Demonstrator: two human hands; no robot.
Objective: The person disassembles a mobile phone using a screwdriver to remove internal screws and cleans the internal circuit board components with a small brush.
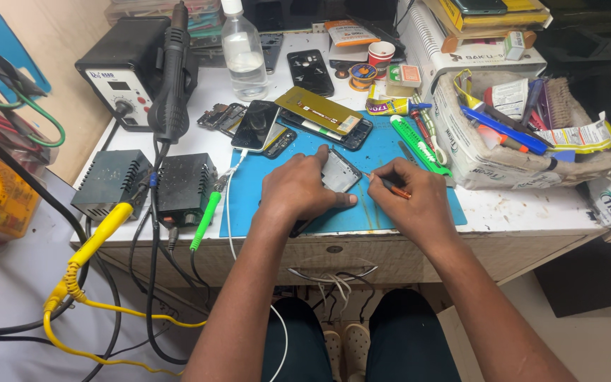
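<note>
Pinning the opened phone (339, 172) on the blue mat (390, 152), the left hand (298, 189) pressed down, fingers closed over its edge. At 3 o'clock, the right hand (411, 192) pinched an orange-handled tool (389, 185); slippage could have scratched internal parts.

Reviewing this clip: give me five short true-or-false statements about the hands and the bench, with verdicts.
1. The left hand holds down a small dark phone part on the blue work mat. True.
2. The right hand holds a hammer. False: a thin orange-handled tool.
3. A clear plastic bottle stands at the bench's back. True.
4. The mat is red. False: blue.
5. Both hands rest in the lap. False: on the mat.
</note>
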